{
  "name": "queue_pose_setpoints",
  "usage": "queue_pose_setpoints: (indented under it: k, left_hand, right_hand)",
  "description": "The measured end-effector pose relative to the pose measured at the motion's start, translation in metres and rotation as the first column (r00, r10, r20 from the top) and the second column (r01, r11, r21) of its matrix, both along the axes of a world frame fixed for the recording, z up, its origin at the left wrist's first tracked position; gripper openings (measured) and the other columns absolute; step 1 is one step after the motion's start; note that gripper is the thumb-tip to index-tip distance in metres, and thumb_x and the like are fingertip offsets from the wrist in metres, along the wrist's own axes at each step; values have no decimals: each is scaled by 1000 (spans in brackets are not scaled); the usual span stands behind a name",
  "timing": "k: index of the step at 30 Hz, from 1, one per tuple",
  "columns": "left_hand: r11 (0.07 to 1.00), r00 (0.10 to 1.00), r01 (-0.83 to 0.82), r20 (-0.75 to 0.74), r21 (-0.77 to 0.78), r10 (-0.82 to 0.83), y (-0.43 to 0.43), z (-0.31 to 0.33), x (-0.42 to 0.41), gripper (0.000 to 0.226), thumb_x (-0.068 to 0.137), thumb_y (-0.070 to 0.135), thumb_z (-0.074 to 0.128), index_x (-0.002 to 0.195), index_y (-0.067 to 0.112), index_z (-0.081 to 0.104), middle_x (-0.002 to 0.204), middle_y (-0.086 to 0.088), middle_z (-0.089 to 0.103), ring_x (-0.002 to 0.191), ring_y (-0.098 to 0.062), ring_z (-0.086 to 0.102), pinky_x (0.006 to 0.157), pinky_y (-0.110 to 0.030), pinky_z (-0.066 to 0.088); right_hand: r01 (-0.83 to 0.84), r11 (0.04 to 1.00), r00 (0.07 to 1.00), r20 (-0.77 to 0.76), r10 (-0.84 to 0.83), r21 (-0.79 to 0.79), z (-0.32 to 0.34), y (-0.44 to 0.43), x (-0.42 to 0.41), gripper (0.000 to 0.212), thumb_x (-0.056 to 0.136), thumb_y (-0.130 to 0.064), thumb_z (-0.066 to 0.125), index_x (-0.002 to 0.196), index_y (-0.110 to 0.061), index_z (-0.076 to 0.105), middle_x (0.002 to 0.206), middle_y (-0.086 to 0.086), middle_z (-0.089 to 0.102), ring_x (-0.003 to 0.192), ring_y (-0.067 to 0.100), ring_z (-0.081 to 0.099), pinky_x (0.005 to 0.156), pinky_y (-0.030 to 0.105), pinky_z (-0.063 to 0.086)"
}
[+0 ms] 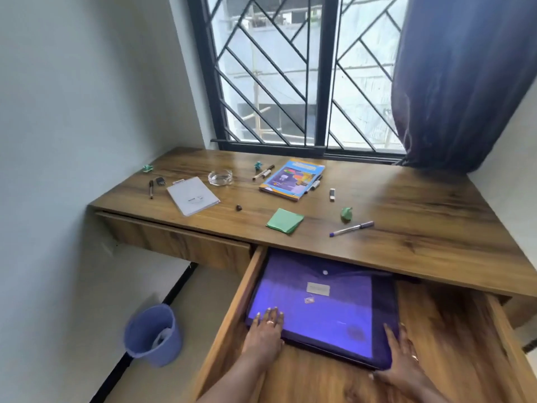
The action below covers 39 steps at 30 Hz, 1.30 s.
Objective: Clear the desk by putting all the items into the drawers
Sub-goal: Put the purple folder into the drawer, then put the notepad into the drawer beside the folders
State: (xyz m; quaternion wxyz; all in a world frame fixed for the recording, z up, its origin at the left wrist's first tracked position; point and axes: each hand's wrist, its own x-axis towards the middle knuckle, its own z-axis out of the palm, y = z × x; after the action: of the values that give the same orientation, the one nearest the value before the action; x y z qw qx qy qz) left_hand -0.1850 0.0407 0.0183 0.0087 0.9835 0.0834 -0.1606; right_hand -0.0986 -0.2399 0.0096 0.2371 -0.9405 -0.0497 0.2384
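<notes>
Left hand (266,327) flat, fingers straight, pressing the near-left corner of a glossy purple plastic snap-button document folder (319,303). Right hand (402,353) spread open at its near-right corner, seemingly not gripping (blurred). Folder lies flat between the hands in an open wood-grain drawer (453,330). Beyond the fingertips: green square sticky-note pad (284,221).

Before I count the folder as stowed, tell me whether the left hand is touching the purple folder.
Touching. The head view shows the left hand lying flat, fingers straight, on the purple folder.
</notes>
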Motion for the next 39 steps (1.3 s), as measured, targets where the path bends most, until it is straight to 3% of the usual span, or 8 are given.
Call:
queue_pose_setpoints:
  k: [4,6,9,11,15,25,31,39]
  left_hand:
    - [977,963,170,231,-126,-137,49,32,-20,32,79,21,46,99,26,71,112,7,69,111,-8,63,98,-22,47]
    - [975,952,169,279,-143,-124,82,44,-37,13,65,26,56,66,28,69,74,16,69,78,1,68,81,-14,54]
    - [981,939,64,343,-183,3,132,59,-58,25,89,31,49,98,21,70,104,7,71,103,-7,62,109,-21,31]
    - [986,915,-32,392,-161,94,162,62,-75,30,94,37,46,108,21,69,111,5,70,107,-10,61,114,-22,22]
    - [970,911,-186,342,-157,230,207,74,-107,33,90,44,54,106,21,71,105,3,73,101,-12,64,114,-24,27]
    - [874,853,-372,256,-313,454,304,86,-116,48,96,33,48,141,19,40,129,-10,60,121,-23,55,102,-31,41]
    - [646,725,-504,126,-573,677,361,89,-57,41,101,22,35,142,19,40,136,-9,53,123,-23,51,99,-29,40]
    - [424,640,-528,-17,-736,768,406,103,71,43,99,17,34,142,14,38,142,-9,47,129,-25,46,102,-26,36]
  right_hand:
    - [76,994,981,184,-60,-80,13,58,-29,127,60,-83,50,149,-18,-13,151,17,-29,146,33,-8,118,39,9]
    - [-8,995,971,239,30,-95,23,104,-42,146,33,-97,18,149,-11,-8,152,16,-27,145,33,-11,118,37,5]
    - [-140,987,945,285,158,-83,32,180,-59,158,19,-99,-6,149,-9,-3,153,12,-25,145,31,-13,118,35,2]
    - [-209,978,930,310,199,-1,45,229,-77,127,54,-94,17,150,-12,1,150,6,-28,145,31,-12,118,34,3]
    - [-354,934,885,342,317,51,54,306,-103,85,88,-48,56,151,-18,6,154,5,-24,146,25,-10,118,30,6]
    - [-446,893,844,360,398,58,85,426,-68,84,88,-45,57,151,-18,9,159,3,-1,147,24,-6,119,32,5]
    - [-314,946,903,333,272,79,103,489,-1,77,90,-38,55,150,-12,15,141,11,46,137,30,31,111,34,27]
    - [-212,963,936,318,151,168,100,556,110,45,91,-29,55,131,-7,49,141,8,40,124,29,45,104,36,36]
